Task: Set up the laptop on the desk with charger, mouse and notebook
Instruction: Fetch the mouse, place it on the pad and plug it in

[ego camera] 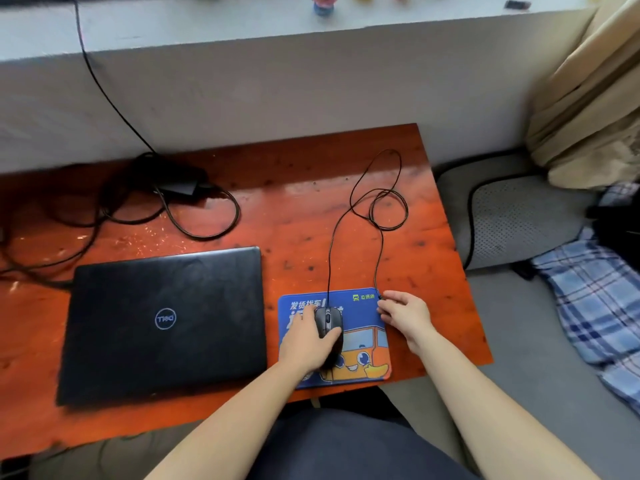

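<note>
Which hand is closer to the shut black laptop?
The left hand. It rests on the mouse on the blue mouse pad, just right of the laptop. The right hand is farther right, at the pad's far corner by the cable end.

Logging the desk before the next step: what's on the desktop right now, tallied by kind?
Laptop, closed: 1
Charger with its cables: 1
Mouse, wired, under the left hand: 1
Mouse pad: 1
Notebook: 0 in view
Total: 4 things on the desk. The right hand rests at the pad's right edge, by the end of the mouse cable.
</note>
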